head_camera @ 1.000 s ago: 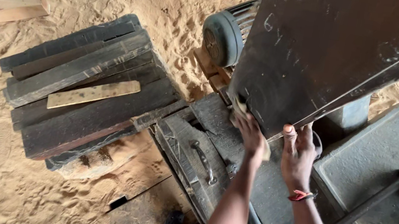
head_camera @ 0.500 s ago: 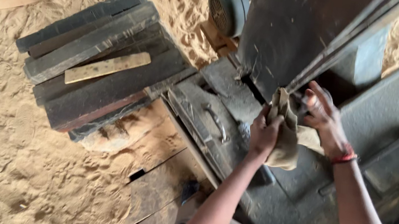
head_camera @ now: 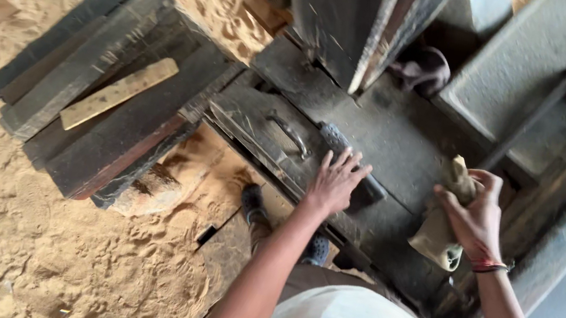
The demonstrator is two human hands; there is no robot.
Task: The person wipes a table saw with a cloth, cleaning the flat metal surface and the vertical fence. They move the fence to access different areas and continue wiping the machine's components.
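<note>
Sawdust [head_camera: 23, 247] covers the floor at far left, with dark planks [head_camera: 105, 95] stacked on it and a pale strip [head_camera: 118, 93] lying on top. The left hand [head_camera: 334, 182] lies flat, fingers spread, on the dark machine bed [head_camera: 405, 140]. Near it, the right hand [head_camera: 472, 217] grips a tan rag [head_camera: 440, 231], bunched against the bed's edge

Both arms are bare up to the elbow and above; no sleeves are visible. The right hand [head_camera: 474, 219] has a thin red and dark band around the wrist. The left hand [head_camera: 334, 182] wears nothing. Low in the view is a white, rounded garment, perhaps a shirt.
</note>
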